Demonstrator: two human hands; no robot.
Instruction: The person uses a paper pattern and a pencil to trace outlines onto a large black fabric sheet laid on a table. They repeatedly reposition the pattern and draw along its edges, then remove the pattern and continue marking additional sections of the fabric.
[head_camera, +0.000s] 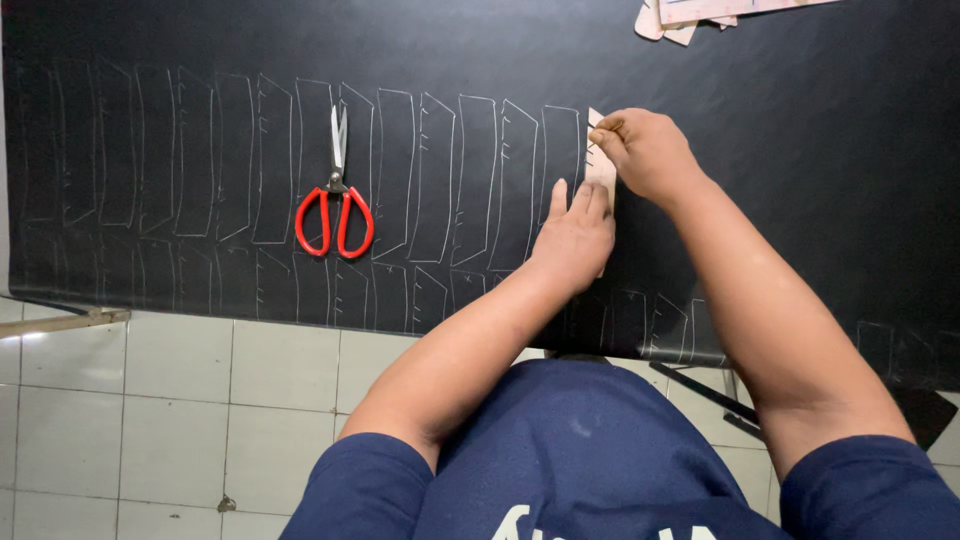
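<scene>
A long tan cardboard template (601, 165) lies on a large black sheet (780, 150) covered with several pale traced outlines. My left hand (573, 233) presses flat on the template's lower part, fingers together. My right hand (645, 152) sits at the template's upper edge, fingers pinched as if around a small marking tool that I cannot see clearly. Red-handled scissors (335, 200) lie closed on the sheet to the left, apart from both hands.
More tan cardboard pieces (690, 15) lie at the sheet's top edge. The black sheet's near edge (300, 320) hangs over a white tiled floor (150, 400). A wooden strip (60, 322) shows at the left. Dark offcuts (720, 400) lie by my right arm.
</scene>
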